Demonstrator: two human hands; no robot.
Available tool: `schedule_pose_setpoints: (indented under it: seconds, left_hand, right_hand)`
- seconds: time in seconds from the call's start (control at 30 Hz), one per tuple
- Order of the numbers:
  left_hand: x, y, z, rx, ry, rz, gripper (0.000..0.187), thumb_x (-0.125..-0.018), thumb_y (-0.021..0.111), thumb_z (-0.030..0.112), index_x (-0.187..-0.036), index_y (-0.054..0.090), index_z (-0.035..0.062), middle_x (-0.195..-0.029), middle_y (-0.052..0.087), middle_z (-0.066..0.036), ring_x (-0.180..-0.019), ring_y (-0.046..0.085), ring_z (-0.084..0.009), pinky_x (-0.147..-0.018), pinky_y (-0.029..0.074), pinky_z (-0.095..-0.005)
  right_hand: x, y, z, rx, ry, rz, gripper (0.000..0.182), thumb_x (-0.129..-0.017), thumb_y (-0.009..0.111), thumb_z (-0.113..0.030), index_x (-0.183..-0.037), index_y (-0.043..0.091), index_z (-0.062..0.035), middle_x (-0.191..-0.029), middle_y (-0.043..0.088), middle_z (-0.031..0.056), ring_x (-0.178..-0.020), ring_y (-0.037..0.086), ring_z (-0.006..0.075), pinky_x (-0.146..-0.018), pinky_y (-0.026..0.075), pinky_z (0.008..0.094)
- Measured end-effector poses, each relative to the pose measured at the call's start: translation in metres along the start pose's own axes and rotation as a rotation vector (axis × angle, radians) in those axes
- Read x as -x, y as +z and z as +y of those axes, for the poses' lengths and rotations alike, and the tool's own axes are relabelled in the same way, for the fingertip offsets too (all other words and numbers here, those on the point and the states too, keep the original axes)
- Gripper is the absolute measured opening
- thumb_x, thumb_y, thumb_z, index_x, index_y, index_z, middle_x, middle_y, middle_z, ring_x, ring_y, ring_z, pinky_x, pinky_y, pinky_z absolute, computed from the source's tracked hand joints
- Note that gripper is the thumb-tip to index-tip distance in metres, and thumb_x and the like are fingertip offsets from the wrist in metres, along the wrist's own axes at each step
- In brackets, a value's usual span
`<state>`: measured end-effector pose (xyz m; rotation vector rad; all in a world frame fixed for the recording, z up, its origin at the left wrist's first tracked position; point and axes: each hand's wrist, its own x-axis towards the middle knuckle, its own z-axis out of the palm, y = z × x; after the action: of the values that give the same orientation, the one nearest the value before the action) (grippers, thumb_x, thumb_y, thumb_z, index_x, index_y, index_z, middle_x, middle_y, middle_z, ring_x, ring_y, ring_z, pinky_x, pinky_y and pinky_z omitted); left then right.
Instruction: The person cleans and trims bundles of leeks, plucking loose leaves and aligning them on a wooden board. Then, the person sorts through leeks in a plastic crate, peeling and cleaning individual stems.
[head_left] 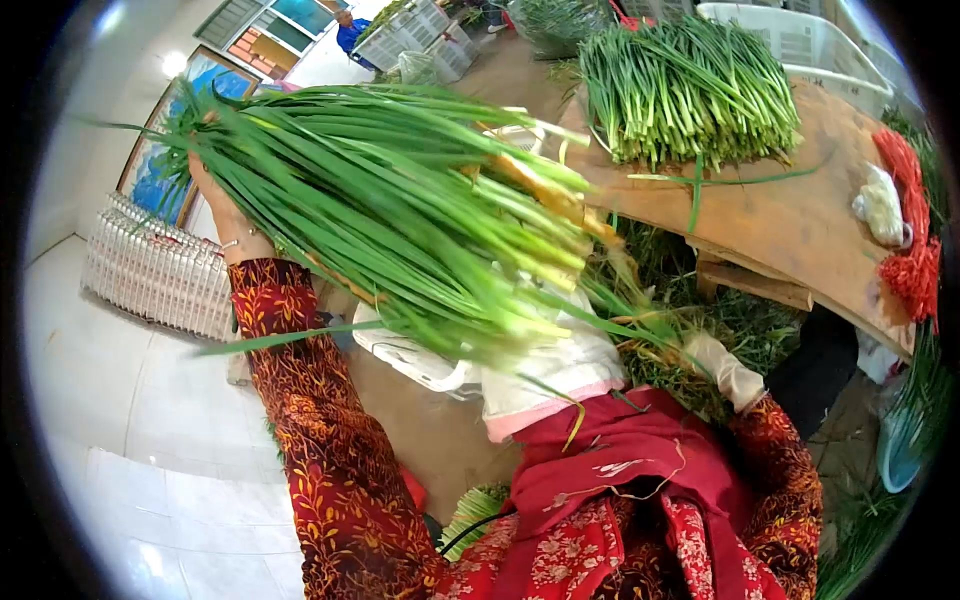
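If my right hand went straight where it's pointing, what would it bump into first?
Probably the straggly yellow-green leaves just ahead of your right hand. It's blurry there, so I can't tell exactly how near they are.

- Leaf bunch [380, 210]: long, flat, green; gripped near the leaf tips by the left hand [205, 140]; fanned sideways in the air; pale stem ends at picture right, blurred, with yellowed strands
- Loose strands [655, 335]: green and yellowed, tangled; at the right hand [722, 370]; blurred
- Stacked leaves [690, 95]: dense, roughly aligned; flat on the wooden table [770, 225]; pale stem ends nearest the viewer
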<state>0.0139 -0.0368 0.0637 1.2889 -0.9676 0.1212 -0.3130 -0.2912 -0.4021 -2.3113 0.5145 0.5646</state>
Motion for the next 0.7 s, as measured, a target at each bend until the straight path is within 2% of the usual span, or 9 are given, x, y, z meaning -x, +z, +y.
schedule_pose_setpoints:
  seconds: [0.13, 0.17, 0.2, 0.3, 0.4, 0.47, 0.53, 0.6, 0.7]
  left_hand:
    - [-0.024, 0.006, 0.006, 0.273, 0.028, -0.326, 0.033, -0.092, 0.039, 0.031, -0.102, 0.055, 0.0037, -0.097, 0.057, -0.009, -0.083, 0.056, -0.0172, -0.073, 0.048, -0.0267]
    - [-0.023, 0.010, 0.008, 0.157, 0.056, -0.183, 0.031, -0.091, 0.042, 0.030, -0.099, 0.055, 0.0033, -0.096, 0.057, -0.009, -0.083, 0.056, -0.0170, -0.072, 0.048, -0.0271]
    - [-0.025, 0.011, 0.011, 0.157, 0.062, -0.186, 0.031, -0.091, 0.042, 0.030, -0.099, 0.055, 0.0033, -0.096, 0.057, -0.009, -0.083, 0.056, -0.0170, -0.072, 0.048, -0.0271]
    - [-0.036, 0.022, 0.011, 0.272, 0.069, -0.067, 0.030, -0.090, 0.044, 0.029, -0.094, 0.054, 0.0019, -0.089, 0.057, -0.009, -0.078, 0.056, -0.0160, -0.069, 0.049, -0.0281]
    - [-0.057, -0.014, 0.003, 0.418, 0.005, -0.318, 0.029, -0.091, 0.040, 0.027, -0.093, 0.053, 0.0006, -0.089, 0.059, -0.009, -0.085, 0.057, -0.0228, -0.084, 0.045, -0.0347]
    - [-0.045, -0.003, 0.007, 0.369, 0.026, -0.204, 0.028, -0.091, 0.041, 0.026, -0.094, 0.053, 0.0013, -0.089, 0.059, -0.009, -0.083, 0.058, -0.0220, -0.079, 0.048, -0.0344]
    - [-0.028, 0.012, 0.015, 0.143, 0.038, 0.044, 0.028, -0.090, 0.041, 0.026, -0.096, 0.054, 0.0018, -0.090, 0.059, -0.009, -0.081, 0.059, -0.0219, -0.073, 0.050, -0.0343]
    - [-0.016, 0.020, 0.016, 0.172, -0.006, -0.029, 0.029, -0.088, 0.045, 0.029, -0.096, 0.055, 0.0029, -0.089, 0.059, -0.009, -0.077, 0.058, -0.0198, -0.070, 0.050, -0.0330]
    - [-0.006, 0.048, 0.002, 0.398, -0.056, -0.057, 0.028, -0.086, 0.049, 0.030, -0.091, 0.056, 0.0037, -0.078, 0.057, -0.007, -0.075, 0.055, -0.0176, -0.071, 0.047, -0.0306]
  right_hand:
    - [0.056, -0.054, -0.020, 0.194, 0.227, -0.136, 0.052, -0.081, 0.056, -0.038, -0.121, 0.048, -0.0072, -0.118, 0.053, 0.0125, -0.109, 0.050, 0.0299, -0.089, 0.042, 0.0375]
    - [0.064, -0.073, -0.038, 0.246, 0.096, 0.143, 0.057, -0.079, 0.056, -0.042, -0.122, 0.046, -0.0057, -0.118, 0.053, 0.0140, -0.109, 0.050, 0.0304, -0.090, 0.041, 0.0382]
    - [0.075, -0.092, -0.056, -0.054, -0.151, 0.452, 0.054, -0.080, 0.057, -0.039, -0.121, 0.046, -0.0042, -0.118, 0.053, 0.0144, -0.108, 0.050, 0.0301, -0.090, 0.041, 0.0369]
    - [0.100, -0.143, -0.138, -0.729, -0.685, 0.595, 0.039, -0.082, 0.056, -0.032, -0.113, 0.052, -0.0080, -0.110, 0.056, 0.0142, -0.095, 0.057, 0.0281, -0.082, 0.044, 0.0329]
    - [0.104, -0.165, -0.197, -0.497, -0.697, 0.760, 0.039, -0.079, 0.058, -0.039, -0.102, 0.055, -0.0082, -0.094, 0.061, 0.0138, -0.083, 0.060, 0.0294, -0.071, 0.047, 0.0376]
    - [0.081, -0.164, -0.211, -0.235, -0.658, 0.804, 0.035, -0.081, 0.055, -0.040, -0.094, 0.056, -0.0080, -0.080, 0.061, 0.0142, -0.073, 0.060, 0.0323, -0.063, 0.047, 0.0403]
    - [0.075, -0.158, -0.207, -0.190, -0.629, 0.779, 0.032, -0.083, 0.052, -0.039, -0.090, 0.057, -0.0080, -0.073, 0.059, 0.0160, -0.069, 0.059, 0.0340, -0.059, 0.046, 0.0407]
    - [0.064, -0.137, -0.185, -0.321, -0.779, 0.696, 0.029, -0.084, 0.050, -0.035, -0.086, 0.057, -0.0075, -0.072, 0.059, 0.0160, -0.068, 0.059, 0.0330, -0.058, 0.047, 0.0397]
    - [0.054, -0.094, -0.148, -0.348, -0.557, 0.313, 0.027, -0.087, 0.048, -0.033, -0.089, 0.060, -0.0089, -0.075, 0.062, 0.0121, -0.069, 0.060, 0.0275, -0.060, 0.047, 0.0363]
